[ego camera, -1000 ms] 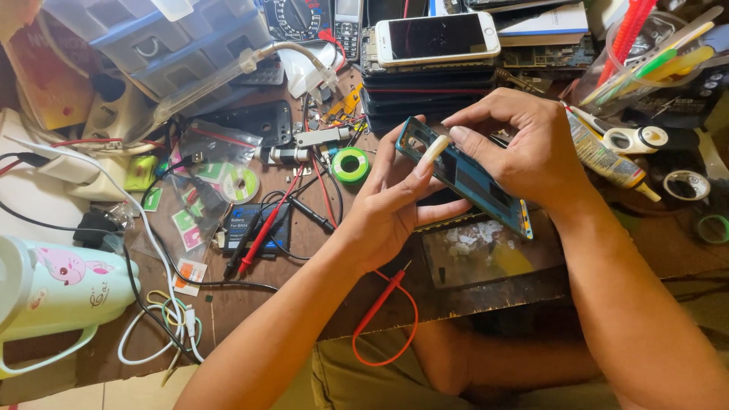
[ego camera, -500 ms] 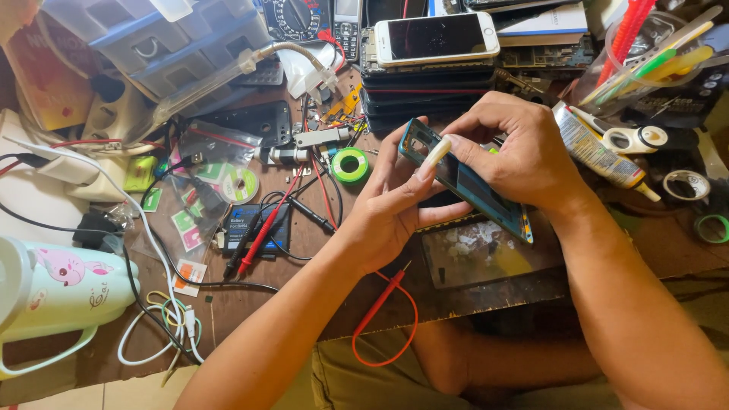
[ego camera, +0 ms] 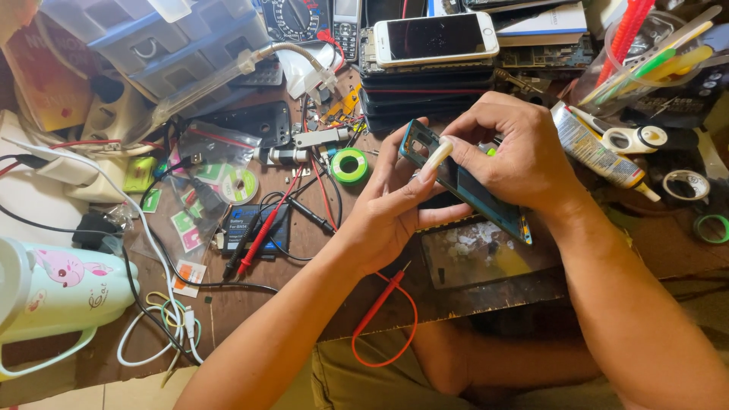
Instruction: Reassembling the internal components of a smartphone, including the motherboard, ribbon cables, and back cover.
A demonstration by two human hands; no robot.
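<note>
Left hand [ego camera: 387,209] cradles a blue phone frame [ego camera: 463,182] from beneath, steadying it; right hand [ego camera: 516,156] pinches its upper edge, tilting it for inspection over the cluttered workbench [ego camera: 304,250].

Upper centre: white smartphone [ego camera: 436,36] face up on a stack of dark phones [ego camera: 425,95].
Upper left: blue-grey plastic drawer box [ego camera: 163,45]; analogue meter [ego camera: 292,17] just right of it.
Centre: green tape roll [ego camera: 349,165] flat on the wooden bench [ego camera: 250,296].
Left centre: clear bags of small parts [ego camera: 201,190]; red probe [ego camera: 262,228] lies across a dark battery [ego camera: 254,228].
Lower left: pale green jug with pink cartoon figure [ego camera: 57,292]; white cables [ego camera: 163,326] near it.
Lower centre: red lead [ego camera: 383,319] looping over the bench edge.
Upper right: clear cup of tools [ego camera: 645,57]; glue tube [ego camera: 596,148] below it.
</note>
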